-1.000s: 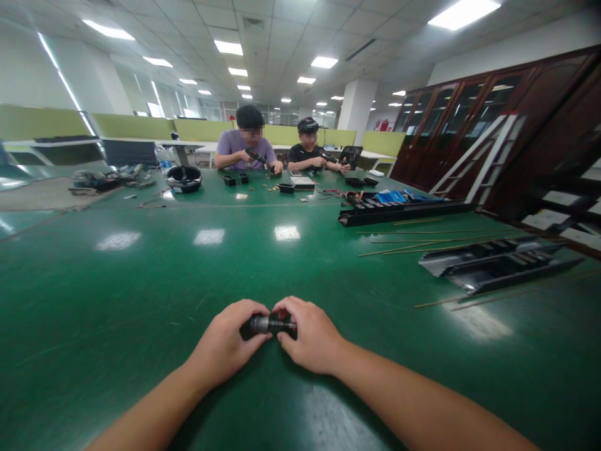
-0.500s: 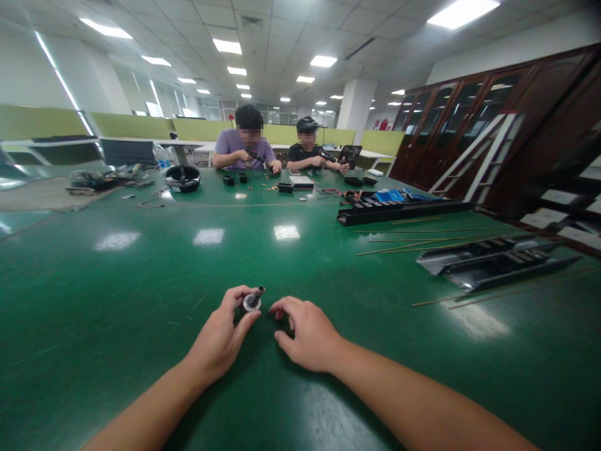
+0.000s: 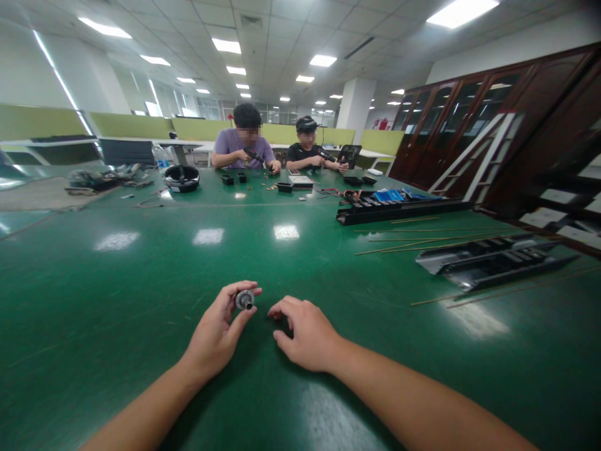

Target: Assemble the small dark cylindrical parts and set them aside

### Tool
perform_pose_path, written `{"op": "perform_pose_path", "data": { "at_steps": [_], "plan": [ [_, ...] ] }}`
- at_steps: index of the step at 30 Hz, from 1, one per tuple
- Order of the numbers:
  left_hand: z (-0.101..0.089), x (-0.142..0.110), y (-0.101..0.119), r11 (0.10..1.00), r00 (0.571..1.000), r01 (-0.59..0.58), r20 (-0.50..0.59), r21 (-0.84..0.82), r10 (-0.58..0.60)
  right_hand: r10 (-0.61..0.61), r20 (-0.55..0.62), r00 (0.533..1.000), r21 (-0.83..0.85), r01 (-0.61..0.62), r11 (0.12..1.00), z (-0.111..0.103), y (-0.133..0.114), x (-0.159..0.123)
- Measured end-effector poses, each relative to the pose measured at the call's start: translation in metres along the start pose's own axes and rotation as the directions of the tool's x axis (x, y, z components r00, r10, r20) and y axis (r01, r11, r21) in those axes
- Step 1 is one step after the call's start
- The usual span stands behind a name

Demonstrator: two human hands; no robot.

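Note:
My left hand (image 3: 216,333) grips a small round metal part with a stepped spindle (image 3: 245,300) between thumb and fingers, a little above the green table (image 3: 154,300). Its hollow spindle end points toward me, and the fingers cover much of its body. To the right, my right hand (image 3: 307,335) rests on the tabletop, fingers loosely curled and thumb apart. Nothing shows between them, and this hand does not touch the metal part.
Black metal channels (image 3: 507,266) and thin rods (image 3: 399,250) lie on the right. Across the table, two people (image 3: 244,141) hold power drills (image 3: 253,155), with small black trays (image 3: 285,187) before them. A black round headset (image 3: 182,178) sits far left.
The metal part has tilted in my left hand: its spindle pointed up before and now faces me. My left hand has shifted slightly left. The right hand has stayed in place.

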State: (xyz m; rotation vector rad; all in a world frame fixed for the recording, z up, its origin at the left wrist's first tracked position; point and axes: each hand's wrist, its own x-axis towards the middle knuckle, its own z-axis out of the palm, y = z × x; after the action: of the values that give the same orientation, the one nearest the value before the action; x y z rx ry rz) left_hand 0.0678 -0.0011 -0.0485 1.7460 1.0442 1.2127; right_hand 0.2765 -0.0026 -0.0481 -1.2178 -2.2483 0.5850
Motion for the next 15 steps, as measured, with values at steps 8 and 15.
{"op": "perform_pose_path", "data": {
  "at_steps": [8, 15],
  "plan": [
    [0.0021, -0.0018, -0.001, 1.0, 0.999, 0.002, 0.049, -0.015, -0.001, 0.0, 0.005, 1.0, -0.007, 0.0, 1.0, 0.0001, -0.0006, 0.0008],
    [-0.0062, -0.0019, -0.0017, 0.911, 0.996, -0.068, 0.085, 0.408, 0.036, 0.028, -0.059, 0.998, 0.085, -0.023, 0.996, 0.0032, 0.0012, 0.001]
  ]
}}
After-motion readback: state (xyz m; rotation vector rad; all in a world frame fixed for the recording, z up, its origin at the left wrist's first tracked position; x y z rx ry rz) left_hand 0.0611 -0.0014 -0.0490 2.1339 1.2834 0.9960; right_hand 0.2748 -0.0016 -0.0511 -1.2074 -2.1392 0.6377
